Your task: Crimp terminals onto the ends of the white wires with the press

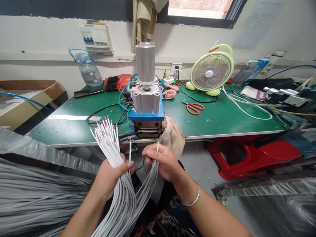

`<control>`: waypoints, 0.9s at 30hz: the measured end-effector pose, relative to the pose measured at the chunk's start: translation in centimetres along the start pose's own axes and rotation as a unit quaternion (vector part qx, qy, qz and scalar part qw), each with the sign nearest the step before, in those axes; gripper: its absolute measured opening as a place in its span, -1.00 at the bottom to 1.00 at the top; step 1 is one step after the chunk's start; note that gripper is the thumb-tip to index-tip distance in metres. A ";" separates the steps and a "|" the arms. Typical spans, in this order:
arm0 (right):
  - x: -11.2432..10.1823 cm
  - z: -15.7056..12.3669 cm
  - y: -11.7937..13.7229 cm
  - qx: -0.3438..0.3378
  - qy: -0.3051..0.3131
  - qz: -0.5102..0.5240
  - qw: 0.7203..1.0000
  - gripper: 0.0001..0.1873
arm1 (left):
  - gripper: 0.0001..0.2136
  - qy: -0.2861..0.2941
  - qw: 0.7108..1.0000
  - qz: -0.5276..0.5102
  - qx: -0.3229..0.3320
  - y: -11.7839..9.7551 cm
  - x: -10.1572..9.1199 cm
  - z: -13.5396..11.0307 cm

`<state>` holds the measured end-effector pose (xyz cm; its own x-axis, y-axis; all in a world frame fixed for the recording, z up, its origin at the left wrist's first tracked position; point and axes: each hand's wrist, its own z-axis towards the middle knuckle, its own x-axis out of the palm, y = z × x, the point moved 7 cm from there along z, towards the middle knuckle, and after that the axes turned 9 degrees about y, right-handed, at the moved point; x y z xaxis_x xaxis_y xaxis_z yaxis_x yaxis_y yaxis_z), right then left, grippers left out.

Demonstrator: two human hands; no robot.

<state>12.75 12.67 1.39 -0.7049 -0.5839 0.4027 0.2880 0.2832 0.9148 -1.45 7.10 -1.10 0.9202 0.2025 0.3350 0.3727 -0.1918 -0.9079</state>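
My left hand (112,174) is closed round a thick bundle of white cables (107,141), whose upper ends show reddish tips. One single cable (130,151) stands apart from that bundle, pinched between my left thumb and fingers. To the right, my right hand (161,161) is closed on a smaller bunch of white cables (150,179), with one end poking up above the fingers. Just beyond both hands, at the table's edge, stands a pneumatic press (147,95) with a silver cylinder and a blue plate. The cables run down over my lap.
On the green table (197,121) lie orange-handled scissors (194,107), a metal ruler (74,117) and a phone (89,92). A green fan (209,72) and a water bottle (90,70) stand behind. More cables (37,197) fill the lower left; a red stool (259,154) is at right.
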 end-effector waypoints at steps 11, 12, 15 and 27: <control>-0.2 1.0 0.1 0.002 -0.074 0.101 0.992 -0.73 | -0.68 -0.094 0.994 -0.047 0.030 -2.7 -1.7 -0.4; -0.3 1.1 0.3 0.003 -0.079 0.132 0.988 -0.73 | -0.67 -0.111 0.991 -0.072 0.034 -3.2 -2.0 -0.4; -0.4 1.4 0.8 0.002 -0.094 0.185 0.978 -0.73 | -0.67 -0.137 0.984 -0.106 0.049 -4.4 -2.3 -0.6; -0.6 0.3 0.5 0.006 -0.004 0.056 0.998 -0.69 | -0.72 -0.018 0.996 -0.083 -0.036 -1.0 -0.4 -0.1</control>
<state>13.14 13.42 1.57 -0.6740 -0.5413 0.5027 0.3586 0.3552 0.8633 -2.18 7.06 -0.31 0.8407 0.2708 0.4690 0.5285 -0.2214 -0.8196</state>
